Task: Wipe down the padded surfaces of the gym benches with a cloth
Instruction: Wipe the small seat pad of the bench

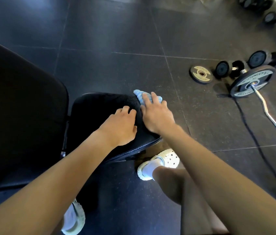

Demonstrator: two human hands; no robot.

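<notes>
Right now the blue cloth (140,96) sits at the far right corner of the small seat pad (96,112), partly hanging over its edge above the floor (117,65). The right hand (156,116) lies flat on top of it, fingers spread and nearly straight, pressing it down rather than gripping it. From there most of the pad stretches away to the left and back toward the person, so the next stroke probably has to pull that way. The left hand (120,128) rests on the middle of the same pad, just beside the right. Its fingers are loosely bent at the tips and hold nothing; it seems to be bracing, and it lies in the path of a leftward wipe. The big back pad (20,116) lies farther left, past a narrow gap, nearer the left arm. A weight plate (201,74), dumbbells (227,69) and a curl bar (269,114) lie on the floor well off to the right.
</notes>
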